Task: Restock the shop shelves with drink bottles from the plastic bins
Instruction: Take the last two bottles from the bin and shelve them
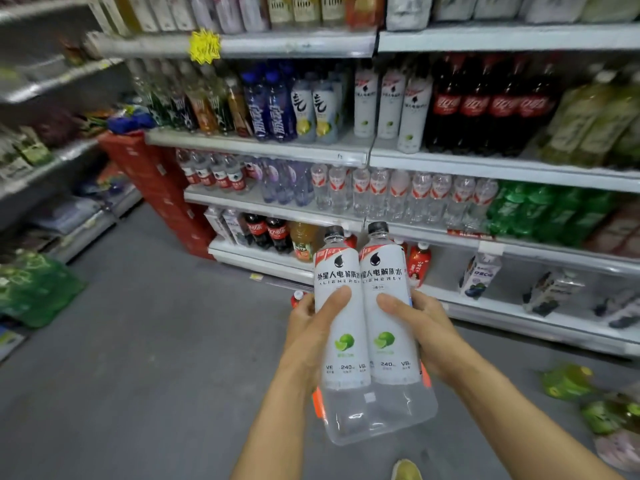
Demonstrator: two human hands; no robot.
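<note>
So I had my left hand (310, 329) wrapped round the left lime bottle (337, 271), right hand (424, 327) gripping the right lime bottle (384, 268), bottles touching side by side, facing the drink shelves (485, 168).

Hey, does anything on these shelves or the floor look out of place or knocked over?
Yes. On the bottom shelf, the drink cartons lean or lie tipped rather than standing in rows. Green bottles lie loose on the floor at right.
</note>
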